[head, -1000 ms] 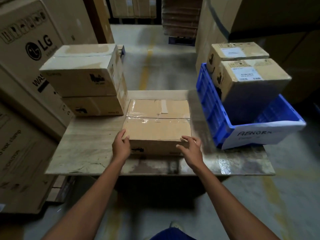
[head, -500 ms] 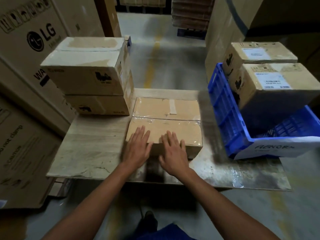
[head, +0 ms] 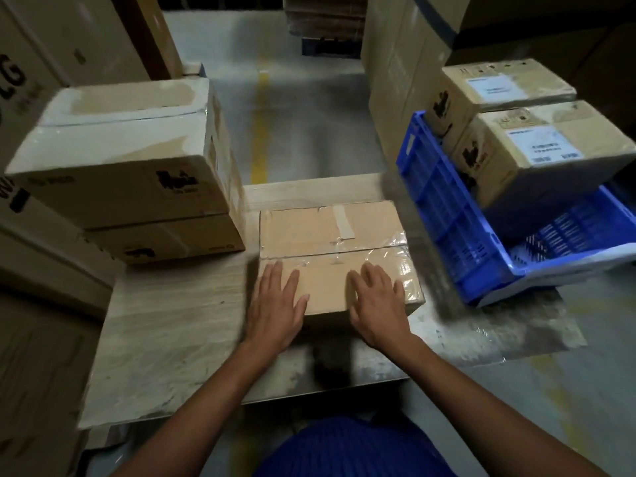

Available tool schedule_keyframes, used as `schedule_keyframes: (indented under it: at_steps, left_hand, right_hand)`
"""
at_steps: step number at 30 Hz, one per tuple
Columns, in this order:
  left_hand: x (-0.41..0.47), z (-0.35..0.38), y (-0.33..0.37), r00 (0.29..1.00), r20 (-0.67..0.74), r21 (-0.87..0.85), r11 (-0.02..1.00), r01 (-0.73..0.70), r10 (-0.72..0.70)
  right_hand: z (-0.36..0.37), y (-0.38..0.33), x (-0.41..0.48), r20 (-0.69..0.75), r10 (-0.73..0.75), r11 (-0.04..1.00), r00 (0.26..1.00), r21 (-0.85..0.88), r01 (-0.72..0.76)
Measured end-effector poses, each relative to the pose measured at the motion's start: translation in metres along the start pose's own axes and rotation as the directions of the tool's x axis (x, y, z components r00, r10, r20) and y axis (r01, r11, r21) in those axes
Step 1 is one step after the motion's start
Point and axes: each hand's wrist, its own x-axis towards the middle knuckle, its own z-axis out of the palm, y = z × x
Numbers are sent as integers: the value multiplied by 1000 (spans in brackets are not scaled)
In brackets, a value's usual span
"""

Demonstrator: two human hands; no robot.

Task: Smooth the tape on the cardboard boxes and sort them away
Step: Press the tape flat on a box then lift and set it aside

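Observation:
A flat cardboard box (head: pixel 327 235) lies on the pale worktable (head: pixel 172 321), sealed with clear tape (head: pixel 344 253) along its centre seam and a short strip of paper tape near the far edge. My left hand (head: pixel 275 304) lies flat on the box's near-left part, fingers straight and spread. My right hand (head: pixel 377 304) presses flat on the near-right part, close to the wrinkled tape at the right end. Both palms hang over the box's front edge.
Two stacked cardboard boxes (head: pixel 130 166) stand on the table's left, touching the flat box. A blue plastic crate (head: pixel 457 235) at the right holds two labelled boxes (head: pixel 537 156). Large cartons wall in both sides; a concrete aisle with a yellow line runs ahead.
My hands went from gripping the box's near corners to lying flat on its top, then slid apart toward its left and right sides. The camera moved closer.

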Motion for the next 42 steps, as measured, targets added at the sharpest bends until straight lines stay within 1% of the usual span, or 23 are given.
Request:
schedule_keyframes:
  at_steps: [4, 7, 8, 10, 12, 14, 16, 20, 22, 24, 26, 28, 32, 34, 37, 39, 42]
  left_hand:
    - [1, 7, -3, 996, 93, 93, 996, -12, 4]
    - [11, -2, -3, 993, 110, 138, 989, -50, 35]
    - [16, -5, -4, 992, 116, 129, 990, -58, 43]
    - [23, -7, -9, 994, 108, 73, 997, -37, 29]
    - [26, -4, -13, 995, 97, 32, 999, -7, 3]
    - [25, 1, -14, 997, 79, 13, 1000, 11, -12]
    - [24, 2, -11, 997, 69, 13, 999, 34, -34]
    - [42, -10, -2, 996, 48, 72, 995, 76, -79]
    - [56, -14, 1, 993, 49, 40, 993, 109, -111]
    - [63, -10, 3, 984, 103, -3, 989, 146, -145]
    - [63, -3, 5, 981, 130, 14, 989, 147, -147]
    - [63, -1, 6, 979, 137, 30, 989, 146, -149]
    - [72, -11, 4, 978, 147, 89, 987, 136, -149]
    - [89, -20, 8, 980, 117, 116, 982, 147, -160]
    - [112, -24, 14, 969, 100, 36, 974, 224, -227]
    - [113, -14, 14, 966, 126, 35, 975, 221, -224]
    - [106, -3, 8, 971, 131, 49, 980, 195, -200]
  right_hand:
    - [15, 4, -7, 11, 27, 999, 1000, -23, -27]
    - [4, 12, 2, 1, -37, 997, 999, -60, 37]
    - [0, 16, 6, 2, -42, 998, 999, -52, 42]
    - [-5, 26, 14, 0, 12, 1000, 1000, -19, -12]
    - [-2, 36, 18, 12, 96, 994, 995, -49, -96]
    - [5, 42, 16, 4, 127, 990, 992, -62, -127]
    - [9, 41, 15, 9, 134, 990, 991, -43, -133]
    - [-4, 40, 28, 7, 121, 992, 993, -46, -120]
    - [-13, 47, 43, 40, 99, 994, 994, 35, -100]
    - [-14, 55, 55, 70, 64, 995, 995, 74, -69]
    - [-6, 58, 60, 77, 43, 999, 996, -3, -43]
    - [0, 56, 58, 54, 46, 996, 998, -76, -41]
    - [-9, 52, 59, 30, 42, 993, 999, -116, -38]
    - [-18, 51, 68, 13, 48, 995, 999, -93, -46]
    - [-26, 49, 88, 49, 74, 997, 996, -21, -73]
    - [-21, 51, 97, 95, 68, 998, 993, -23, -66]
    - [-11, 52, 98, 78, 104, 995, 992, 2, -105]
